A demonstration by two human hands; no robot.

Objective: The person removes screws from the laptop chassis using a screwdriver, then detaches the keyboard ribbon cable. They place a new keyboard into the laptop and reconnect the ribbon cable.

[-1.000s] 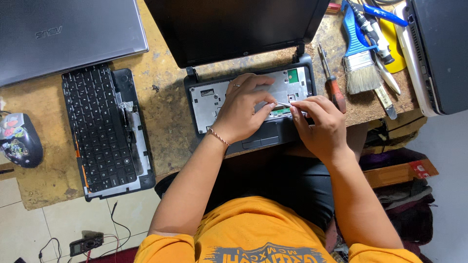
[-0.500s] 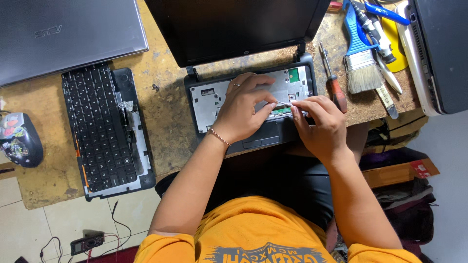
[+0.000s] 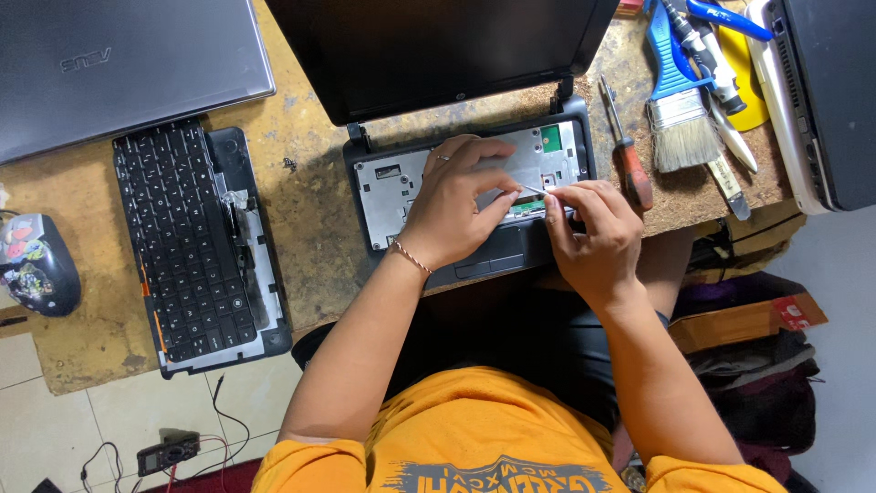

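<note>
An opened black laptop (image 3: 383, 187) lies on the worn wooden bench, its keyboard taken off so the silver metal tray shows. My left hand (image 3: 453, 203) rests flat on that tray, fingers spread, thumb near a small connector. My right hand (image 3: 591, 230) pinches a thin pointed tool (image 3: 534, 190), its tip at the green-edged connector near the tray's right side. The laptop's dark screen (image 3: 429, 46) stands open behind the hands.
The removed black keyboard (image 3: 187, 242) lies to the left, below a closed grey laptop (image 3: 119, 64). A patterned mouse (image 3: 35, 265) sits at far left. A red-handled screwdriver (image 3: 625, 151), a paintbrush (image 3: 680, 123) and another laptop (image 3: 821, 100) lie to the right.
Both hands stay over the laptop tray; the right hand's fingers shifted only slightly at the connector.
</note>
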